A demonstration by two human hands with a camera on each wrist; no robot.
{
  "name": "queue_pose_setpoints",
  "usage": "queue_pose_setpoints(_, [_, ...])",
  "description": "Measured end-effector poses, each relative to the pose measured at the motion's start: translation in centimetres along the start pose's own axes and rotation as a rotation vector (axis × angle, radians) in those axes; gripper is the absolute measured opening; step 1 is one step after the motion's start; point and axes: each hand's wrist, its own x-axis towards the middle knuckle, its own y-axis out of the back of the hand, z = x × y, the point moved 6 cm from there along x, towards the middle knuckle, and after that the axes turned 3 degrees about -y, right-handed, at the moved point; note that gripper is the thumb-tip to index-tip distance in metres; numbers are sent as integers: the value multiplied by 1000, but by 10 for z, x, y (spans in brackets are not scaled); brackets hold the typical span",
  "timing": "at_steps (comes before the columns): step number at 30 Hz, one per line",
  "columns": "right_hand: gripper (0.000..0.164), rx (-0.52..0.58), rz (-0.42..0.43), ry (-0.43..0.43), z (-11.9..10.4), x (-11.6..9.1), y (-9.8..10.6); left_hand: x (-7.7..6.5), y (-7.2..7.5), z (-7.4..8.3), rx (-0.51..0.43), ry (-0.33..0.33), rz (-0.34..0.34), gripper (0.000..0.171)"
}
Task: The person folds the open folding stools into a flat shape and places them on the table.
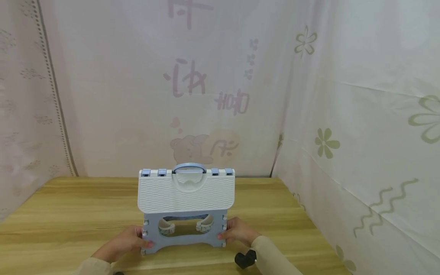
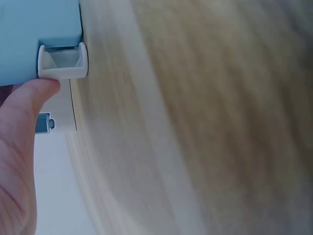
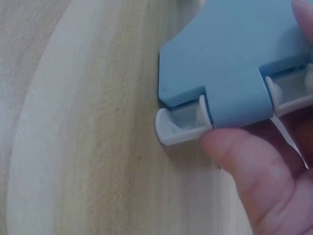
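Folding stool (image 1: 186,204) at the near-middle of a wood-grain table (image 1: 268,214), between two hands. White woven-look panel above, pale blue leg panel (image 1: 187,240) below

Left hand (image 1: 128,241) grips the lower left side of the leg panel: thumb laid over the front, fingers curled round the edge, clamped on it with just the panel between. The left wrist view has the thumb tip beside a white hinge clip (image 2: 63,73); fingers mostly hidden behind

Right hand (image 1: 238,231) pinches the opposite side likewise, thumb at the front edge, bent fingers behind, no more apart than the panel's thickness. Thumb tip also touches close by a clip in the right wrist view

Long axis runs left to right, across the person's front; the lower left corner sits slightly lower than the right. Blue handle (image 1: 189,166) at the top edge, away from the person; legs toward the person. Whether the lower edge bears on the table, cannot tell

Beige sleeves (image 1: 275,256) on both arms; small black piece (image 1: 245,259) near the right wrist. Pale printed cloth (image 1: 137,95) hangs behind, green flowers on the right side
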Motion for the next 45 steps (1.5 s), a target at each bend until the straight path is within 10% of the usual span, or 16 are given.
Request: queue_pose_setpoints(45, [22, 34, -32, 53, -4, -3, -3, 2, -2, -2, -29, -15, -26, 34])
